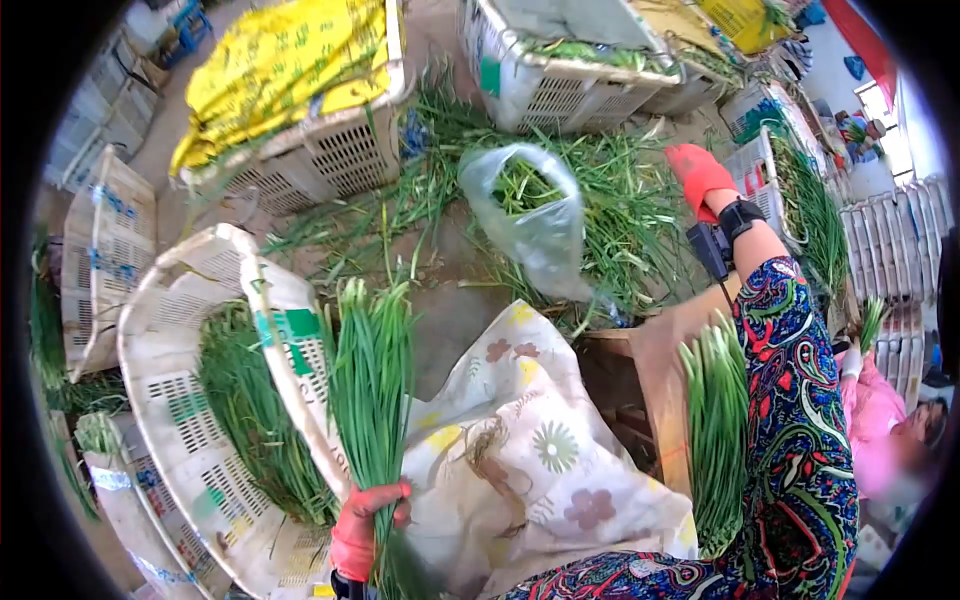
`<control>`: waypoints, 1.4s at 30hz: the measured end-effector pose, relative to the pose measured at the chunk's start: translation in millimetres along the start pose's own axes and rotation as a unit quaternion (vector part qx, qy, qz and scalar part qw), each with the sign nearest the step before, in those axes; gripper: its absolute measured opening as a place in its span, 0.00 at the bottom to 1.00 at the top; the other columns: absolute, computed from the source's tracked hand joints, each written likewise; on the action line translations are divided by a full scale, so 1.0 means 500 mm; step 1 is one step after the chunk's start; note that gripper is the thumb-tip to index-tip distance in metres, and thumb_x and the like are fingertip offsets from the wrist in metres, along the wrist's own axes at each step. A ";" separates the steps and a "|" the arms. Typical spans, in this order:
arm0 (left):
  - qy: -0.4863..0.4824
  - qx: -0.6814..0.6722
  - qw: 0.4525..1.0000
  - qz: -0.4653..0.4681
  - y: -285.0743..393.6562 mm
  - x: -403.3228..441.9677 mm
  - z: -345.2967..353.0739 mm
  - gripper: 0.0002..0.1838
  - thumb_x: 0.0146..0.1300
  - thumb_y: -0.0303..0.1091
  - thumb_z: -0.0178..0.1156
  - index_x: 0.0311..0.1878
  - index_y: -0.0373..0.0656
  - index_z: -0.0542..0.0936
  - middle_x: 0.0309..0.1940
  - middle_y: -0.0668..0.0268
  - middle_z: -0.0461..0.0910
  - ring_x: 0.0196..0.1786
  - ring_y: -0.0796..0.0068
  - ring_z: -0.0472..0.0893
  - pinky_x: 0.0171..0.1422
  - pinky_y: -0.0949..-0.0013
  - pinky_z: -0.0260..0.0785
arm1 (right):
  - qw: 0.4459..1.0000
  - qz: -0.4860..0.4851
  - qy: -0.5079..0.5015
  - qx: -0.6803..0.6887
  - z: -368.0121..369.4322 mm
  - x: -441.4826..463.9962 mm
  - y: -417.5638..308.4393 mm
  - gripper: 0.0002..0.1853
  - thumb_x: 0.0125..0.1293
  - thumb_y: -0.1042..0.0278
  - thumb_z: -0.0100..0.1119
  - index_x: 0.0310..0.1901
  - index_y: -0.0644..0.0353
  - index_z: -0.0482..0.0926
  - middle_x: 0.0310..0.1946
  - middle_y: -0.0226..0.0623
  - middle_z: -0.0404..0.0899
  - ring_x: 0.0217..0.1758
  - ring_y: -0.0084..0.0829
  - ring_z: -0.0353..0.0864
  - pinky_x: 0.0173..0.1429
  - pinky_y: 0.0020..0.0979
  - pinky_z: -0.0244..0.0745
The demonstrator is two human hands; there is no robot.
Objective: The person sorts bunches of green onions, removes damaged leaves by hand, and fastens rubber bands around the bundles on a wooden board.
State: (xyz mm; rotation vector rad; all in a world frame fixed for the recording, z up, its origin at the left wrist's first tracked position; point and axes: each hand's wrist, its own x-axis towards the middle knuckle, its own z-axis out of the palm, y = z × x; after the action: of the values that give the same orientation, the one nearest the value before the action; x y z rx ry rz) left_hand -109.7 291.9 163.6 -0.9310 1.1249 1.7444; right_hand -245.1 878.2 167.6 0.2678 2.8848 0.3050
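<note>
Found hands well apart. Counted one stalk bundle (372,390) clamped in the red-gloved left hand (365,525); cannot tell the grip of the red-gloved right hand (700,175). Counted one further bundle (716,430) at the wooden worktop (660,370), nearer the body than the right hand; one oval basket (150,350), left of the left hand; one clear plastic bag (540,245), left of the right hand. Noted printing on one yellow cover (290,70), well beyond the left hand; cannot read it.
</note>
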 end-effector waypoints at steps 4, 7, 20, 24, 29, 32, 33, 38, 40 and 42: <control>-0.033 -0.003 0.999 0.040 -0.019 -0.122 0.018 0.08 0.48 0.25 0.57 0.33 0.34 0.74 0.28 0.64 0.74 0.22 0.77 0.67 0.25 0.77 0.57 | 0.988 0.033 0.031 0.147 -0.156 -0.128 -0.092 0.33 0.57 0.46 0.49 0.58 0.63 0.64 0.59 0.52 0.62 0.60 0.46 0.64 0.61 0.35 0.62; -0.037 0.124 0.985 0.113 -0.036 -0.209 0.010 0.07 0.49 0.26 0.57 0.33 0.36 0.74 0.28 0.65 0.74 0.21 0.80 0.68 0.23 0.78 0.58 | 0.850 -0.027 -0.149 0.505 -0.248 -0.258 -0.212 0.30 0.55 0.42 0.53 0.48 0.62 0.73 0.42 0.46 0.78 0.45 0.36 0.77 0.50 0.32 0.70; -0.087 0.284 0.938 0.179 -0.232 -0.401 -0.077 0.10 0.47 0.25 0.62 0.34 0.35 0.75 0.24 0.65 0.76 0.20 0.76 0.74 0.25 0.75 0.66 | 0.024 -0.148 -0.360 0.921 -0.127 -0.609 -0.712 0.42 0.49 0.27 0.49 0.55 0.54 0.68 0.52 0.38 0.72 0.50 0.37 0.74 0.54 0.43 0.69; -0.083 0.308 0.934 0.160 -0.282 -0.411 -0.135 0.14 0.46 0.24 0.65 0.37 0.37 0.74 0.25 0.64 0.76 0.21 0.76 0.75 0.26 0.75 0.67 | 0.035 -0.094 -0.219 0.971 -0.097 -0.519 -0.664 0.36 0.53 0.31 0.50 0.53 0.54 0.70 0.51 0.36 0.73 0.50 0.36 0.74 0.57 0.41 0.68; -0.032 0.332 0.931 0.150 -0.288 -0.406 -0.188 0.12 0.46 0.26 0.66 0.34 0.38 0.75 0.23 0.65 0.76 0.21 0.77 0.76 0.26 0.75 0.68 | 0.256 -0.001 -0.185 0.949 -0.101 -0.459 -0.634 0.21 0.59 0.47 0.53 0.42 0.57 0.77 0.35 0.32 0.77 0.38 0.28 0.74 0.46 0.31 0.70; -0.029 0.342 0.929 0.139 -0.291 -0.382 -0.209 0.12 0.45 0.26 0.67 0.33 0.39 0.76 0.22 0.67 0.76 0.21 0.77 0.76 0.26 0.75 0.68 | 0.424 -0.008 -0.248 0.871 -0.073 -0.430 -0.631 0.18 0.58 0.52 0.54 0.41 0.59 0.77 0.33 0.31 0.77 0.39 0.26 0.73 0.48 0.28 0.67; -0.031 0.343 0.930 0.128 -0.292 -0.369 -0.223 0.13 0.45 0.26 0.67 0.35 0.39 0.75 0.23 0.67 0.76 0.21 0.77 0.76 0.26 0.75 0.69 | 0.472 -0.016 -0.209 0.856 -0.062 -0.421 -0.633 0.15 0.58 0.57 0.52 0.38 0.61 0.78 0.31 0.32 0.76 0.37 0.25 0.72 0.46 0.26 0.65; -0.048 0.317 0.939 0.123 -0.304 -0.348 -0.237 0.16 0.45 0.23 0.66 0.39 0.40 0.74 0.24 0.67 0.77 0.21 0.77 0.76 0.25 0.74 0.69 | 0.593 -0.026 -0.045 0.804 -0.080 -0.411 -0.614 0.15 0.58 0.60 0.45 0.31 0.60 0.81 0.21 0.32 0.71 0.27 0.28 0.69 0.35 0.29 0.63; -0.039 0.308 0.941 0.133 -0.308 -0.348 -0.239 0.17 0.45 0.22 0.66 0.40 0.40 0.74 0.25 0.66 0.77 0.21 0.76 0.76 0.25 0.74 0.69 | 0.578 -0.013 -0.031 0.815 -0.080 -0.389 -0.586 0.15 0.58 0.61 0.45 0.30 0.60 0.81 0.18 0.30 0.69 0.23 0.27 0.68 0.32 0.28 0.63; -0.028 0.299 0.943 0.143 -0.313 -0.350 -0.243 0.18 0.45 0.21 0.65 0.42 0.40 0.74 0.26 0.65 0.77 0.21 0.76 0.76 0.25 0.74 0.69 | 0.532 0.031 -0.008 0.846 -0.113 -0.373 -0.543 0.15 0.58 0.63 0.45 0.28 0.61 0.80 0.16 0.28 0.68 0.19 0.23 0.66 0.26 0.26 0.61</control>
State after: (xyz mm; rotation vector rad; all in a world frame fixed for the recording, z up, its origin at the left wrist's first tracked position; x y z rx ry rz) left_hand 116.0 172.4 232.0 -0.3534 1.6854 1.4849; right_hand -122.5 568.8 198.5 0.5571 1.9253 -2.4504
